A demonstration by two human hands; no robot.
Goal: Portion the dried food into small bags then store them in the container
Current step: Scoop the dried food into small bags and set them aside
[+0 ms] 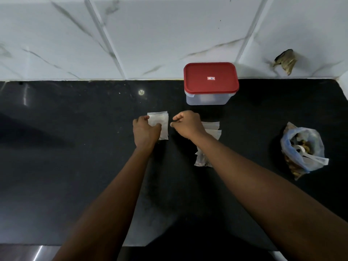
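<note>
While the dried food waits in its large plastic bag off to the right, with a white spoon left standing in it for scooping, both hands work well apart from it at the middle of the black countertop. The left hand grips the stack of small bags, thumb and curled fingers pinching its left side, probably to hold the pile steady so one bag can be peeled off. The right hand sits just beside the stack's right edge with its fingers curled in; whether they already pinch a film edge cannot be told. More loose small bags lie under that wrist, and one that looks filled lies nearer the body. The container stands behind against the tiled wall, its red lid on, so storing seems a later step
</note>
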